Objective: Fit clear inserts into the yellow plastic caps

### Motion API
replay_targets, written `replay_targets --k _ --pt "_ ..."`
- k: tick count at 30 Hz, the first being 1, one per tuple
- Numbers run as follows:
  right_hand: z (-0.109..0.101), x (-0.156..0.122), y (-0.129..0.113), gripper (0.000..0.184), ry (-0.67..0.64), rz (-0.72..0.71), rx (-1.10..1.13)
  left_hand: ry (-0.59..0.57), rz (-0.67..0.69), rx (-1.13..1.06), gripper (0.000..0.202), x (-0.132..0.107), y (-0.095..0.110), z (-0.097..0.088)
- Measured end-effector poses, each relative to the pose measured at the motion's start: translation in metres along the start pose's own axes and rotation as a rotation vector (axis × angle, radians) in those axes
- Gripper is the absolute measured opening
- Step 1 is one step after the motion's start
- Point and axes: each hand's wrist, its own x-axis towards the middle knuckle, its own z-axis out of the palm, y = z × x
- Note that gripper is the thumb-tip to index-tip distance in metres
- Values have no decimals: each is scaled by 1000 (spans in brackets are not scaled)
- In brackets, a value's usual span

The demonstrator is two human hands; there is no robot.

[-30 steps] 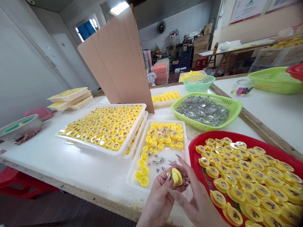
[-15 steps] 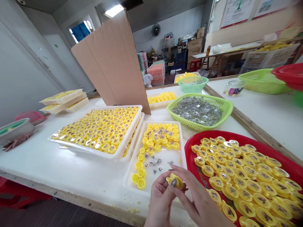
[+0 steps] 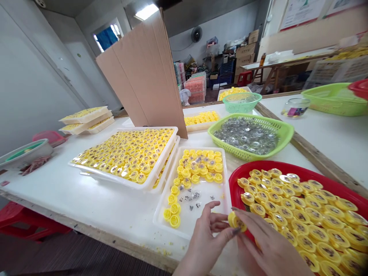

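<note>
A small round yellow plastic piece (image 3: 237,221) is between my two hands, above the near right corner of the white tray (image 3: 163,226). My left hand (image 3: 208,235) pinches its left side, the thumb over the piece's lower edge and the index finger raised. My right hand (image 3: 264,239) grips it from the right; its thumb is mostly hidden. In the tray lie open yellow pieces (image 3: 174,208) along the left, a cluster of yellow pieces at the back, and small silvery parts (image 3: 195,195). To the right, a red tray (image 3: 236,182) bears many yellow pieces with pictured faces.
A green basket (image 3: 287,134) of clear, shiny parts stands behind. Stacked white trays (image 3: 152,184) full of yellow pieces are on the left, before an upright cardboard sheet (image 3: 143,73). A wooden strip (image 3: 313,157) runs along the right. A glass jar (image 3: 296,108) stands beyond it.
Both hands have moved right with the yellow piece, toward the red tray. My left index finger has lifted off. The view has shifted slightly, so the scene sits differently.
</note>
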Motion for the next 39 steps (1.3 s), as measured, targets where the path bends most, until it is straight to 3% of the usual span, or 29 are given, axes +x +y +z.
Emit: replay_targets --k 3,4,7,12,16,19,20,24,29,32,36,39 --pt "7 -12 21 37 -25 129 -4 158 160 726 27 5 10 -29" --pt "11 -16 28 37 -37 152 -21 217 175 835 24 8 12 -40" --pt "25 -28 40 34 -88 179 -77 255 186 1025 20 16 18 -67" --pt "43 -46 43 30 -215 223 -119 260 113 1259 15 13 26 -91" --pt "35 -36 46 33 -231 209 -78 318 35 1402 20 -2 28 -105" --pt "32 -2 36 40 -233 132 0 327 1 1473 25 -9 26 -107" --pt "35 12 29 38 -289 77 19 324 -5 1489 26 -9 24 -106" --pt "68 54 -8 28 -403 9 34 353 -29 1536 25 -9 21 -99" --pt "100 66 -27 16 -509 21 53 370 -45 1564 26 -7 23 -99" --pt "94 68 -24 15 -535 35 106 346 -41 1570 21 -3 26 -101" --pt "70 71 -18 9 -503 88 216 324 -9 1572 20 1 31 -104" --pt "53 69 -14 18 -441 171 322 307 24 1571 24 2 33 -105"
